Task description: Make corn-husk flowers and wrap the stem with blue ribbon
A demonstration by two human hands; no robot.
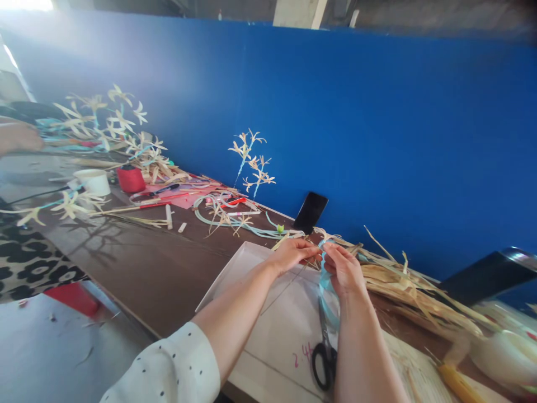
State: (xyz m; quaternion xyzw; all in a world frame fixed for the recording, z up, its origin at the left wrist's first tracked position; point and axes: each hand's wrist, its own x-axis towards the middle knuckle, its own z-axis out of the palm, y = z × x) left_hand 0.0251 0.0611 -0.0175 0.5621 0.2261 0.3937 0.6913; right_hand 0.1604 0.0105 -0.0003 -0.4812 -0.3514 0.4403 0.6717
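Note:
My left hand (pixel 293 253) and my right hand (pixel 344 270) meet over a white board (pixel 235 271) on the brown table (pixel 138 263). Both are closed in a pinch on a thin stem with a light blue ribbon (pixel 325 282) that hangs down between them. A thin wire (pixel 285 288) runs down and left from my left hand. Black-handled scissors (pixel 324 347) lie on the board just below my right hand.
A heap of dried straw strips (pixel 403 285) lies to the right. A black phone (pixel 309 212) leans on the blue wall (pixel 377 140). Finished straw flowers (pixel 251 162), a red cup (pixel 130 179), a white cup (pixel 93 181) and tape scraps lie at the left. Another person's hand (pixel 19 137) shows far left.

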